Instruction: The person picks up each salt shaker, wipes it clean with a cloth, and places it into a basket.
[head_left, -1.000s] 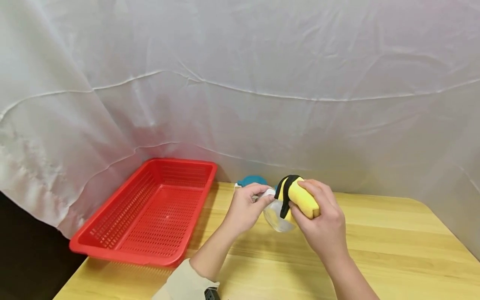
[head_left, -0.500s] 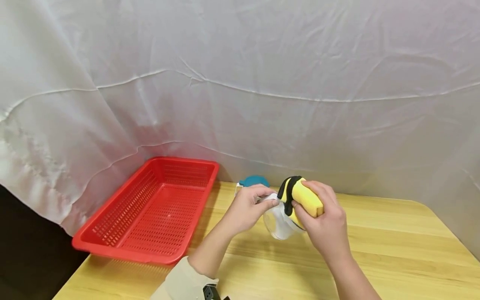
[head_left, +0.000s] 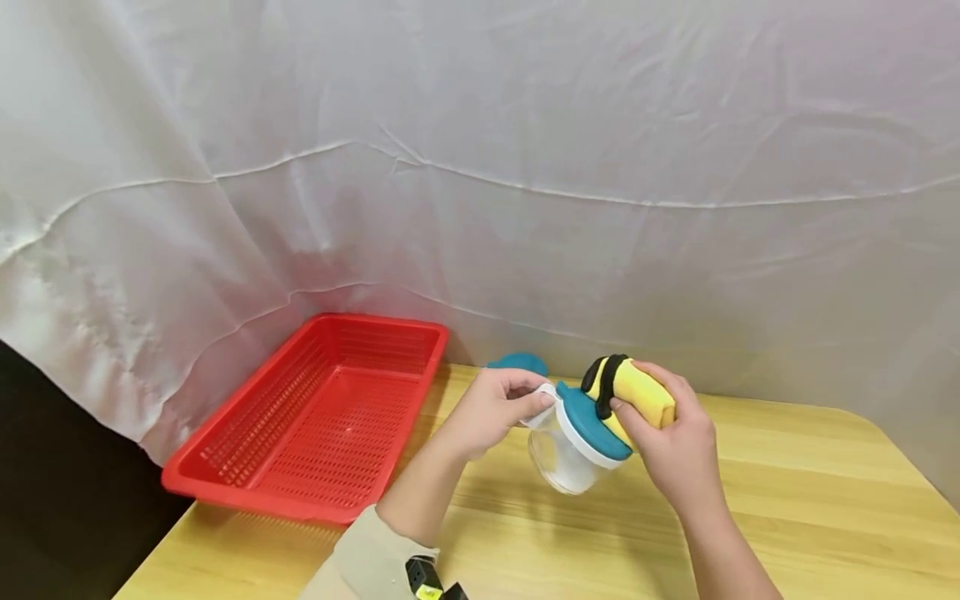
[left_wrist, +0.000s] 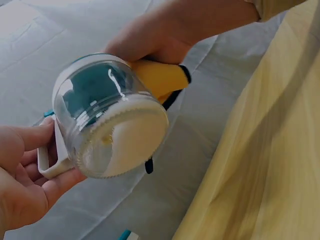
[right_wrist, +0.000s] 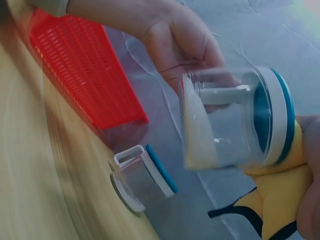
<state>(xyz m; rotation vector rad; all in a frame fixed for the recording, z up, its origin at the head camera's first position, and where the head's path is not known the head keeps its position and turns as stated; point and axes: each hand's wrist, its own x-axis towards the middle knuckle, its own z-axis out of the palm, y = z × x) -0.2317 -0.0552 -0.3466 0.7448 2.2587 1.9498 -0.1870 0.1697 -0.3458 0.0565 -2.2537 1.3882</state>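
A clear jar (head_left: 553, 462) with a white rim, a teal lid (head_left: 588, 423) and some white contents is held tilted above the table. My left hand (head_left: 491, 412) grips its white handle (left_wrist: 56, 150) between thumb and fingers. In my right hand (head_left: 675, 446) is a folded yellow cloth (head_left: 639, 392) with black edging, gripped against the lid. The left wrist view shows the jar's ridged base, with the cloth (left_wrist: 157, 80) behind it. Part of the lid is covered by the cloth.
A second jar (right_wrist: 142, 182) with a teal lid and white handle stands on the table behind my left hand. To the left, a red perforated basket (head_left: 326, 450) overhangs the wooden table's (head_left: 795, 492) edge. A pale curtain (head_left: 525, 258) hangs behind.
The jar has turned so its teal lid, hidden before, faces up into view. My right hand and the cloth have shifted right across it, while my left hand keeps the handle.
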